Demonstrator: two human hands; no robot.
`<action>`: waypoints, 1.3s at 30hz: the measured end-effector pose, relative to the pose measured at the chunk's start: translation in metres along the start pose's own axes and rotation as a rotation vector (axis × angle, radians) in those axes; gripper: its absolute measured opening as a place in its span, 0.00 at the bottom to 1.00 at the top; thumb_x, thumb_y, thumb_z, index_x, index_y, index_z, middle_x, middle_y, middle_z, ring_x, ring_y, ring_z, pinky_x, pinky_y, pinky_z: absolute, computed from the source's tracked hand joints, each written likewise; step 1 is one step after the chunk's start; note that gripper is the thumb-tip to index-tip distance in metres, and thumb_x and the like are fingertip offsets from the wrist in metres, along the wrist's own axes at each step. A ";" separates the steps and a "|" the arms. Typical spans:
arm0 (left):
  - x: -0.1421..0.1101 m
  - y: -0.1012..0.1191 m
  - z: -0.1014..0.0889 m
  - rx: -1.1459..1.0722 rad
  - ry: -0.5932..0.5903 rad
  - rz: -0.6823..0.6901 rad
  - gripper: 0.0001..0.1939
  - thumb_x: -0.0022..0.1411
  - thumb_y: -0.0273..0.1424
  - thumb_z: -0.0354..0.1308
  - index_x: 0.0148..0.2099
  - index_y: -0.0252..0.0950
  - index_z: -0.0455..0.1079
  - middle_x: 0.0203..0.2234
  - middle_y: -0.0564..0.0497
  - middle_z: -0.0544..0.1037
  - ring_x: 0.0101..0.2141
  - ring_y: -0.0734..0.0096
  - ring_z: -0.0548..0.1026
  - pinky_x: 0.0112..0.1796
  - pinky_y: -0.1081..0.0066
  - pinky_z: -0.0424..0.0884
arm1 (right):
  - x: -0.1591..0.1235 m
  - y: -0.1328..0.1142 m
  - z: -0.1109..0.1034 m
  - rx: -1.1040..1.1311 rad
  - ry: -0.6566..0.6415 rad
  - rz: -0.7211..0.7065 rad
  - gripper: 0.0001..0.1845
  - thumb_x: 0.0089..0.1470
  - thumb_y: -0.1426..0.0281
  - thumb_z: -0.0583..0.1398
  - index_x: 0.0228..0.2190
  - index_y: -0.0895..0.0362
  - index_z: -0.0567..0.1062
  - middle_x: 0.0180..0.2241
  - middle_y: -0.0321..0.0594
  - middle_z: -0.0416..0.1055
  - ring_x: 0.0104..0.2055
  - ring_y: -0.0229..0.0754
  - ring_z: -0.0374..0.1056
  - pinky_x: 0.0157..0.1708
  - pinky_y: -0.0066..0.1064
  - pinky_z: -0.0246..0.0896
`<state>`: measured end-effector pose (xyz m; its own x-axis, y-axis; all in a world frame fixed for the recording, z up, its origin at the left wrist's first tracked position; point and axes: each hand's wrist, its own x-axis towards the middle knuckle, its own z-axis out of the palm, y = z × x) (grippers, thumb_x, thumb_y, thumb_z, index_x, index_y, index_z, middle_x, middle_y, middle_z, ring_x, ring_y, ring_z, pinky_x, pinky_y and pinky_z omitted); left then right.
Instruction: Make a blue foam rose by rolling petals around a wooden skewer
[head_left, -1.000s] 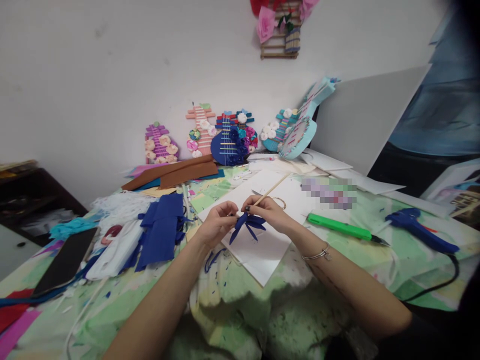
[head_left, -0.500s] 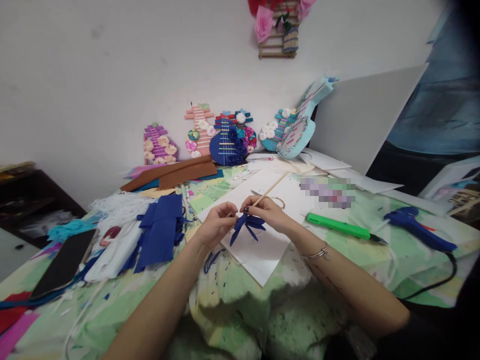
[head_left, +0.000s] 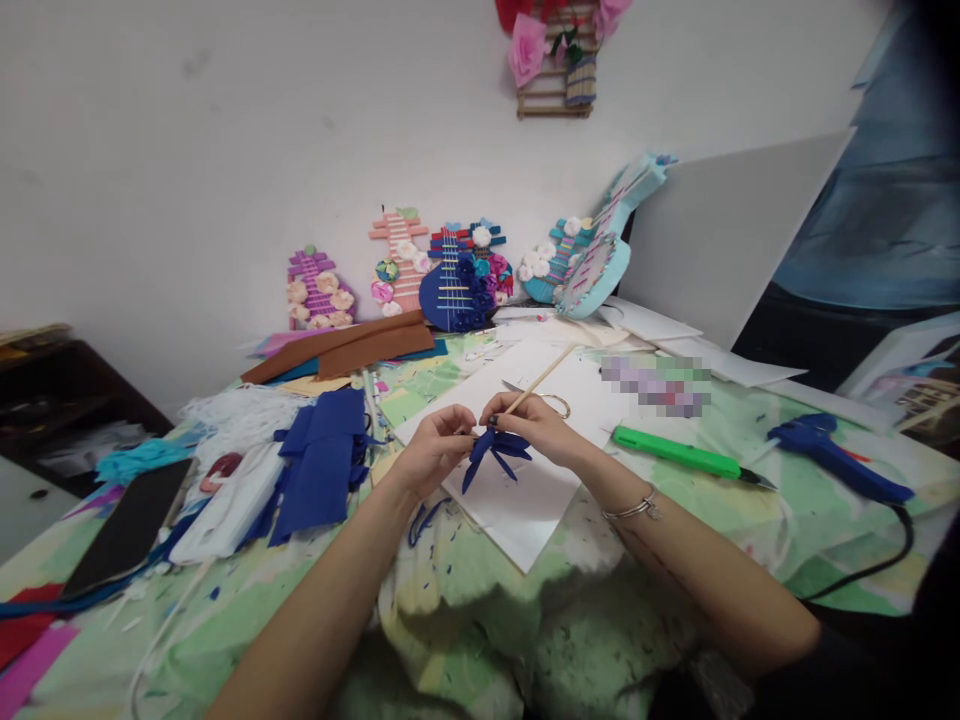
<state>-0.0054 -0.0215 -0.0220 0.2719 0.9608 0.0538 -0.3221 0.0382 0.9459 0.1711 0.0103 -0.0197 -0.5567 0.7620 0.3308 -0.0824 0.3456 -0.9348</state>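
Toward the bench's (head_left: 697, 520) front edge, left hand (head_left: 435, 446) and right hand (head_left: 538, 425) pinch, fingertips closed, the blue petal cluster (head_left: 486, 446); the right also grips a wooden stick (head_left: 546, 376). Hold essentially unchanged since one second ago; work apparently continues in place.

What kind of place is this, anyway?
Probably a craft room: flower-trimmed, guitar-shaped decorations stand along the wall, what looks like a blue glue gun lies on the table, and the right hand holds a thin stick beside blue petal-like strips.
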 end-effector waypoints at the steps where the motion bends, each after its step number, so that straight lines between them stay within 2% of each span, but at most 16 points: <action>1: 0.000 0.000 0.000 0.003 -0.005 0.000 0.13 0.39 0.19 0.64 0.28 0.33 0.66 0.20 0.57 0.68 0.21 0.81 0.68 0.25 0.78 0.61 | 0.000 0.000 0.000 0.001 -0.002 -0.002 0.07 0.49 0.71 0.56 0.30 0.59 0.73 0.25 0.35 0.67 0.26 0.32 0.61 0.25 0.23 0.53; 19: -0.001 0.002 0.000 0.000 0.022 -0.013 0.13 0.37 0.19 0.64 0.27 0.33 0.66 0.19 0.58 0.69 0.19 0.82 0.67 0.23 0.79 0.60 | -0.001 -0.002 0.000 -0.005 -0.009 0.009 0.06 0.49 0.71 0.57 0.32 0.60 0.72 0.27 0.36 0.67 0.27 0.32 0.62 0.26 0.23 0.54; 29: 0.000 0.002 0.000 -0.002 0.027 -0.020 0.13 0.37 0.18 0.64 0.27 0.33 0.66 0.19 0.58 0.67 0.19 0.82 0.66 0.22 0.79 0.59 | 0.001 0.000 -0.001 0.041 0.031 0.029 0.07 0.47 0.70 0.60 0.31 0.61 0.71 0.25 0.35 0.67 0.26 0.31 0.62 0.25 0.22 0.55; 39: -0.001 0.003 0.006 0.010 0.029 0.039 0.14 0.41 0.22 0.66 0.34 0.33 0.69 0.28 0.54 0.72 0.27 0.77 0.71 0.30 0.76 0.65 | 0.003 0.002 -0.003 0.123 0.101 0.033 0.14 0.42 0.65 0.66 0.28 0.60 0.69 0.23 0.34 0.70 0.25 0.33 0.65 0.25 0.24 0.57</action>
<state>-0.0014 -0.0236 -0.0178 0.2331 0.9690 0.0815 -0.3230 -0.0019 0.9464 0.1716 0.0148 -0.0206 -0.4756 0.8250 0.3052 -0.1691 0.2548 -0.9521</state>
